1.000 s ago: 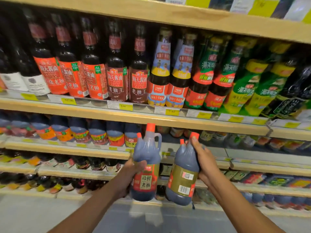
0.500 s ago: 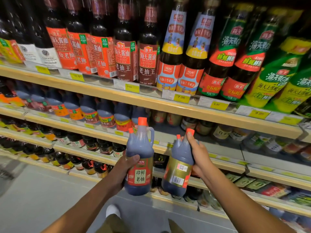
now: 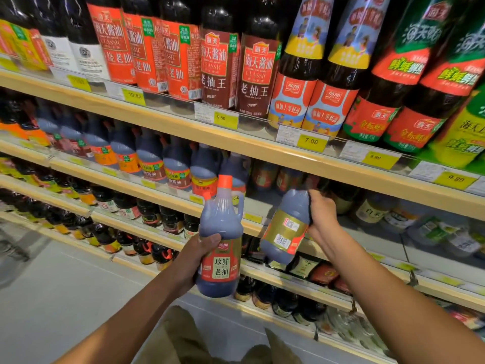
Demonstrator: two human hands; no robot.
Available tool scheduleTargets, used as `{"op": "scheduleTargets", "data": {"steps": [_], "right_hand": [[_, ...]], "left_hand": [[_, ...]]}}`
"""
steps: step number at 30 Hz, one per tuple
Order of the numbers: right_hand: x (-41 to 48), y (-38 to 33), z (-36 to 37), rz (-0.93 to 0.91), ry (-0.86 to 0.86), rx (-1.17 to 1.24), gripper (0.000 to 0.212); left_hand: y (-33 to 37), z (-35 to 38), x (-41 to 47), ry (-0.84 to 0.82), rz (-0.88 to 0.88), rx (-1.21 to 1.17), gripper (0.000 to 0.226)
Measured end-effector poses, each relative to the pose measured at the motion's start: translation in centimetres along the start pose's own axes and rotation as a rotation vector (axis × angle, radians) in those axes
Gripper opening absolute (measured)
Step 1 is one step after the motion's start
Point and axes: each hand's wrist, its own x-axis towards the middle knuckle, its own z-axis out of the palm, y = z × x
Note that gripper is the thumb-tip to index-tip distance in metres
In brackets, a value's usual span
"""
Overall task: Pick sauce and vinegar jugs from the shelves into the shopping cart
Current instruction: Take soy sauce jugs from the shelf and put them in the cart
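The left hand (image 3: pixel 200 254) is gripping the red-labelled jug (image 3: pixel 221 227) by its body, holding it upright, thumb lying across the label's top edge. Just beside it, the right hand (image 3: pixel 324 219) is curling round the top of the gold-labelled jug (image 3: pixel 284 229), holding it tilted. Both jugs are hanging in front of the shelves (image 3: pixel 262 151).

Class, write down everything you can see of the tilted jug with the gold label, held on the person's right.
The gold-label jug is a see-through plastic jug full of dark sauce. Its label bears a barcode, a small white sticker and a red strip along the lower edge. It hangs in the air before the shelves, tilted, top leaning right. The right grip, a bare hand, curls round its top and hides the cap. It touches nothing else in view.
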Motion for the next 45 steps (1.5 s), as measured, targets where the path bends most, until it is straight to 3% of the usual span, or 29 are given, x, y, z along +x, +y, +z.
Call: {"op": "scheduleTargets", "data": {"steps": [4, 6, 8, 21, 25, 28, 29, 32, 35, 37, 39, 40, 43, 45], "right_hand": [[2.1, -2.1, 1.0, -0.079, 0.021, 0.093, 0.025], [2.6, -2.8, 1.4, -0.091, -0.019, 0.101, 0.009], [3.3, -3.3, 1.7, -0.108, -0.032, 0.118, 0.011], [5.1, -1.5, 2.1, -0.043, -0.050, -0.217, 0.035], [8.8, 0.8, 0.5, -0.176, -0.056, -0.358, 0.052], [8.3, 0.9, 0.3, -0.256, -0.126, -0.489, 0.029], [4.9, -0.7, 1.4, -0.318, -0.122, -0.491, 0.035], [6.3, -0.8, 0.9, -0.427, -0.179, -0.505, 0.045], [4.1, -1.9, 0.8, -0.311, -0.212, -0.446, 0.049], [3.3, -2.0, 0.3, -0.091, -0.274, -0.557, 0.044], [3.8, -1.3, -0.5, 0.077, -0.299, -0.745, 0.065], [4.0, -0.9, -0.8, 0.067, -0.290, -0.846, 0.072], [3.7, -0.2, -0.7, -0.078, -0.228, -1.002, 0.049], [3.6, 0.5, -0.2, -0.203, -0.232, -1.038, 0.048]], "left_hand": [[0.4, -0.7, 0.2, 0.019, -0.003, -0.017, 0.081], [0.7, -1.0, 0.4, 0.032, 0.007, -0.017, 0.084], [0.8, -1.2, 0.6, 0.035, 0.018, -0.003, 0.087], [0.3, -1.8, 0.6, 0.043, 0.031, -0.006, 0.093], [0.2, -1.7, 0.6, 0.048, 0.034, -0.022, 0.090], [0.1, -1.8, 0.7, 0.049, 0.027, -0.028, 0.087], [0.1, -1.8, 0.7, 0.051, 0.023, -0.032, 0.088], [0.4, -1.6, 0.4, 0.055, 0.018, -0.035, 0.096], [1.0, -1.2, 0.1, 0.046, 0.015, -0.038, 0.095], [1.4, -1.0, 0.1, 0.046, 0.015, -0.043, 0.094], [1.7, -0.8, 0.0, 0.044, 0.017, -0.038, 0.094], [1.9, -0.8, 0.0, 0.041, 0.015, -0.033, 0.094], [2.0, -0.9, -0.1, 0.039, 0.007, -0.020, 0.095], [1.9, -1.0, -0.2, 0.039, 0.000, -0.017, 0.095]]}}
